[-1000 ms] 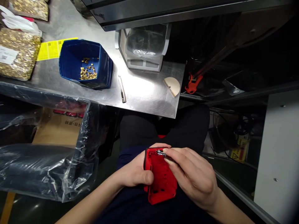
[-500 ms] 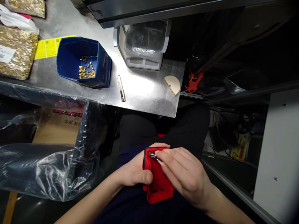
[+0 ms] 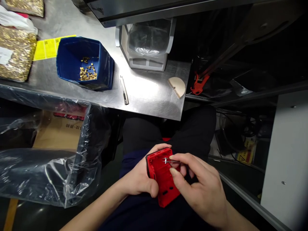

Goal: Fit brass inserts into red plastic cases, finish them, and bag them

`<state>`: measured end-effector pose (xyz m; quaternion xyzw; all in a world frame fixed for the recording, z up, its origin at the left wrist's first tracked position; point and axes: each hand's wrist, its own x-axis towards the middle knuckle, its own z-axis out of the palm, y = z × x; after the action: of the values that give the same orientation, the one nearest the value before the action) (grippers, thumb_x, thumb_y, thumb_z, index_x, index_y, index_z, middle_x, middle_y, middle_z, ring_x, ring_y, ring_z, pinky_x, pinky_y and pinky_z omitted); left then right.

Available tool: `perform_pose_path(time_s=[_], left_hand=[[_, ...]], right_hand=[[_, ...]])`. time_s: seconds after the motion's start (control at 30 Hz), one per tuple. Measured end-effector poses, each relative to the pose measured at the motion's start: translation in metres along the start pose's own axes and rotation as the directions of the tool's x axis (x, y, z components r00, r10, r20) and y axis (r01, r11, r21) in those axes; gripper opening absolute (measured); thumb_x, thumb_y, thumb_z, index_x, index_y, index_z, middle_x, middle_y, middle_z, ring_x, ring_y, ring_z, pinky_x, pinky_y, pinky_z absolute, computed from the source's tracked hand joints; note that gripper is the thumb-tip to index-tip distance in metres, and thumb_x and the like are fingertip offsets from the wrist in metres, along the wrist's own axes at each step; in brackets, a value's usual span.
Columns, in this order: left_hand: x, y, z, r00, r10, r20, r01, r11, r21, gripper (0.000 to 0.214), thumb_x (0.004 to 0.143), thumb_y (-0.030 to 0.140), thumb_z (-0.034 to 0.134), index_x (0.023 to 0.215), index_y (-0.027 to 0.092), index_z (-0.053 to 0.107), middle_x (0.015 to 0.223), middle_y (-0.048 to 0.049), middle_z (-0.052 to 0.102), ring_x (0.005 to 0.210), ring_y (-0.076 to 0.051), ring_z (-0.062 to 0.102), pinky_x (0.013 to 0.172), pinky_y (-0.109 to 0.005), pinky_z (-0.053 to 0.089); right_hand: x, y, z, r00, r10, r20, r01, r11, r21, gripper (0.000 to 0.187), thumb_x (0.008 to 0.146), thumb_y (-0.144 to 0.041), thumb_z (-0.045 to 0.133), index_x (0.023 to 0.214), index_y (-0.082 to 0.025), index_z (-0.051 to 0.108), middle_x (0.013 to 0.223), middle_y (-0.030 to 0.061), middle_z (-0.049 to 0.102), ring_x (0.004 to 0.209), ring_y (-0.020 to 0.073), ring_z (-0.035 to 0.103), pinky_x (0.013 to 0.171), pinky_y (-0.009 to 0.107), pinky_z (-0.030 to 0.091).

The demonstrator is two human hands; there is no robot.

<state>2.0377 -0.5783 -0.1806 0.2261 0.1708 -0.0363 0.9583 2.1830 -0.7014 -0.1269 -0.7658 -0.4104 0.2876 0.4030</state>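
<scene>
Left hand (image 3: 138,179) clasps the red plastic housing (image 3: 161,175) by its sides; it looks stiff and light. Right hand (image 3: 202,189) pinches springy metal tweezers (image 3: 171,161).

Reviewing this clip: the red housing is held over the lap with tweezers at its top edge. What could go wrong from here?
1. The tweezers in the right hand work at the red housing over the lap, not the table; anything small that slips would likely fall into the dark clothing or onto the floor.
2. The left hand alone holds the red housing in mid-air, so it may tilt under the tips' push.
</scene>
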Motion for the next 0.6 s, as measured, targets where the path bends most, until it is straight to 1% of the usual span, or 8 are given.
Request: perform_pose_path(time_s=[0.07,0.1,0.2,0.27,0.3,0.37,0.5,0.6], left_hand=[[-0.001,-0.004,-0.001,0.998,0.019,-0.061,-0.017,0.999,0.033,0.107,0.061,0.056,0.092,0.148,0.031,0.035,0.122,-0.0095,0.065,0.111,-0.025,0.067,0.103,-0.04,0.047],[-0.001,-0.006,-0.002,0.994,0.038,-0.102,-0.032,0.998,0.056,0.109,0.058,0.056,0.093,0.148,0.033,0.035,0.126,-0.0094,0.064,0.111,-0.026,0.067,0.102,-0.039,0.048],[-0.003,-0.011,-0.005,0.974,0.099,-0.204,-0.069,0.987,0.147,0.116,0.048,0.05,0.099,0.145,0.034,0.039,0.135,-0.0098,0.058,0.118,-0.029,0.064,0.107,-0.041,0.046],[-0.005,-0.014,-0.006,0.968,0.128,-0.216,-0.09,0.98,0.176,0.123,0.041,0.042,0.103,0.145,0.036,0.039,0.138,-0.0099,0.055,0.123,-0.033,0.062,0.108,-0.043,0.047],[-0.006,-0.015,-0.006,0.967,0.137,-0.216,-0.097,0.978,0.187,0.125,0.039,0.037,0.105,0.145,0.037,0.039,0.14,-0.0099,0.054,0.124,-0.034,0.061,0.108,-0.045,0.048],[-0.008,-0.016,-0.005,0.966,0.146,-0.214,-0.1,0.972,0.214,0.125,0.04,0.029,0.106,0.145,0.038,0.038,0.143,-0.0105,0.052,0.126,-0.036,0.06,0.109,-0.047,0.048],[-0.009,-0.018,-0.004,0.968,0.161,-0.195,-0.109,0.961,0.253,0.118,0.05,0.019,0.104,0.146,0.039,0.037,0.144,-0.0107,0.053,0.127,-0.034,0.06,0.111,-0.05,0.047],[-0.009,-0.017,-0.003,0.969,0.172,-0.176,-0.129,0.964,0.234,0.119,0.05,0.014,0.103,0.146,0.039,0.037,0.143,-0.0098,0.054,0.128,-0.034,0.06,0.111,-0.051,0.047]], right_hand=[[-0.003,-0.005,0.002,0.991,0.105,0.079,-0.109,0.993,0.051,0.018,0.088,-0.014,0.061,0.104,-0.023,0.066,0.069,-0.0049,0.062,0.055,0.0103,0.056,0.054,0.022,0.046],[-0.003,-0.007,0.003,0.976,0.169,0.139,-0.182,0.979,0.088,0.016,0.089,-0.016,0.06,0.104,-0.023,0.064,0.068,-0.0056,0.062,0.053,0.01,0.056,0.052,0.022,0.045],[-0.001,-0.013,0.004,0.877,0.325,0.353,-0.394,0.908,0.144,0.011,0.095,-0.021,0.053,0.105,-0.024,0.056,0.071,-0.0065,0.066,0.052,0.01,0.057,0.051,0.021,0.042],[0.002,-0.016,0.003,0.807,0.386,0.448,-0.476,0.873,0.105,0.009,0.097,-0.022,0.051,0.104,-0.025,0.054,0.068,-0.0078,0.064,0.052,0.0103,0.056,0.052,0.022,0.04],[0.004,-0.018,0.002,0.783,0.401,0.475,-0.494,0.866,0.083,0.009,0.097,-0.022,0.052,0.104,-0.026,0.054,0.067,-0.0084,0.062,0.052,0.0107,0.054,0.053,0.023,0.039],[0.007,-0.021,0.001,0.766,0.395,0.506,-0.499,0.863,0.081,0.009,0.098,-0.02,0.051,0.104,-0.026,0.053,0.067,-0.0088,0.062,0.055,0.0111,0.054,0.055,0.024,0.038],[0.011,-0.025,0.003,0.759,0.317,0.568,-0.498,0.845,0.195,0.011,0.101,-0.018,0.047,0.102,-0.026,0.054,0.08,-0.0076,0.068,0.069,0.0109,0.061,0.067,0.024,0.042],[0.009,-0.024,0.007,0.749,0.33,0.574,-0.531,0.818,0.222,0.01,0.102,-0.02,0.046,0.101,-0.025,0.053,0.087,-0.0062,0.07,0.074,0.0117,0.063,0.07,0.025,0.043]])
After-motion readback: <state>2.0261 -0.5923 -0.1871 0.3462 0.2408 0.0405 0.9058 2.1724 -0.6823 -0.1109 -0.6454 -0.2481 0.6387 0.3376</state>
